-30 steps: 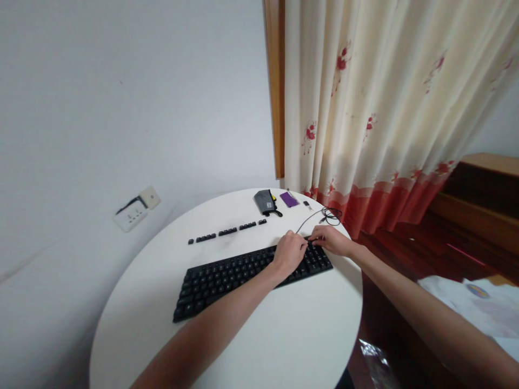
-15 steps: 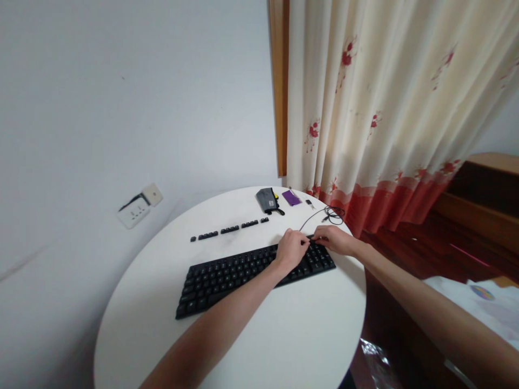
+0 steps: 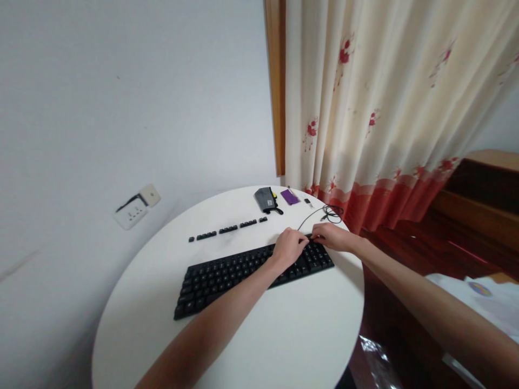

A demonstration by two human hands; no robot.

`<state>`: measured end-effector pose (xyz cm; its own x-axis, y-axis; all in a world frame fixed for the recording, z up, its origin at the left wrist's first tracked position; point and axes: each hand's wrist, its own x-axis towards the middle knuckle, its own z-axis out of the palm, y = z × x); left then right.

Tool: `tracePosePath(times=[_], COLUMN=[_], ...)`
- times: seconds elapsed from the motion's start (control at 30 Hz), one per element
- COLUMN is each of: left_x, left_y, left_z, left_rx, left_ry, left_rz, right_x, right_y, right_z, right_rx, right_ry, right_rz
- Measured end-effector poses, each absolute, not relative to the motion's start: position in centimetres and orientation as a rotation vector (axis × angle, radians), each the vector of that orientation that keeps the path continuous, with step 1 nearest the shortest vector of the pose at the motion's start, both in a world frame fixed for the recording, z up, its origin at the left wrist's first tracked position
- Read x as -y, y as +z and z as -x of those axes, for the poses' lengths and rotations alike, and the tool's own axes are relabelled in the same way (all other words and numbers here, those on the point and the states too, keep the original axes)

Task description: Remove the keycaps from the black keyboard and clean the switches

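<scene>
A black keyboard point(image 3: 227, 281) lies at a slant on the round white table point(image 3: 279, 329). Over its top edge, toward the right end, my left hand point(image 3: 288, 246) is closed, thumb and fingers pinched together. My right hand point(image 3: 330, 236) is just to the right of it, its fingertips also pinched at the keyboard's upper right edge. Whatever is between the fingers of either hand is too small or hidden to make out. Behind the keyboard, a row of loose black keycaps point(image 3: 228, 229) sits in short groups.
Toward the back of the table are a grey pouch point(image 3: 264, 199), a purple cloth point(image 3: 290, 196) and a small black-and-silver object point(image 3: 308, 202). The coiled cable point(image 3: 334, 213) rests near the right edge. A wall with a socket point(image 3: 133, 212) stands left; a curtain point(image 3: 365, 135) hangs behind.
The view has shifted very slightly. Both hands stay at almost the same spot on the keyboard's upper right, with only small finger movement.
</scene>
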<state>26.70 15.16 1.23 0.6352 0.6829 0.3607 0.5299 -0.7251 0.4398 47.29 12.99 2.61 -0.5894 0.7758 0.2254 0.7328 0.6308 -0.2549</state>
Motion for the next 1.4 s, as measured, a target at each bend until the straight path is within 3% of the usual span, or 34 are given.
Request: tracePosePath(times=[0.57,1.4], left_x=[-15.1,-12.9], left_y=[1.3,1.5], left_z=[-26.8,-26.0], left_rx=[-1.007,-0.968], left_ry=[0.783,0.702], left_rz=[-2.365,-2.813], right_x=[-12.7,-12.4], right_y=[3.1,3.2], right_z=[-47.2,-47.0], right_rx=[2.511,2.668], right_ry=[0.204,0.126], right_rz=[1.267,1.239])
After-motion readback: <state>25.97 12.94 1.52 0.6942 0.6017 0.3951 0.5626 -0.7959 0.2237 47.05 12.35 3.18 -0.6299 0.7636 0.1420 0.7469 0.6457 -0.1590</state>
